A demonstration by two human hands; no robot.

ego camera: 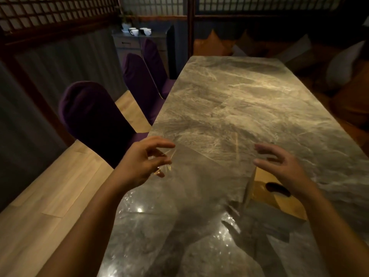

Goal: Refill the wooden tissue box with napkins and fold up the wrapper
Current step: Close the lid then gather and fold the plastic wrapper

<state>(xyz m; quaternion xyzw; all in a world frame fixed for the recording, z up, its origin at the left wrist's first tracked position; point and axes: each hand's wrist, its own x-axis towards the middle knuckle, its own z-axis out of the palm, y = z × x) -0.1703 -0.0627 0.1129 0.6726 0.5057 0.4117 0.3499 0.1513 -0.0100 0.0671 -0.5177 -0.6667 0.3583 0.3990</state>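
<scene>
Left hand first: from my remote seat I see its fingers curled and pinching one end of a clear plastic wrapper, thumb against the fingertips where the film bunches into creases. That wrapper stretches rightward over the marble table, so transparent that I can trace only its glints and a faint fold line; I cannot tell where its far edge ends. My right hand hovers with fingers spread and slightly bent, holding nothing, palm turned toward the left hand. Whether its fingertips touch the film is unclear in this dim light, though they seem just clear of it. Beneath that hand and wrist sits the wooden tissue box, near the table's right side, its dark oval slot partly covered by the wrist. Purple chairs line the table's left edge. White cups stand on a far cabinet, blurred.
</scene>
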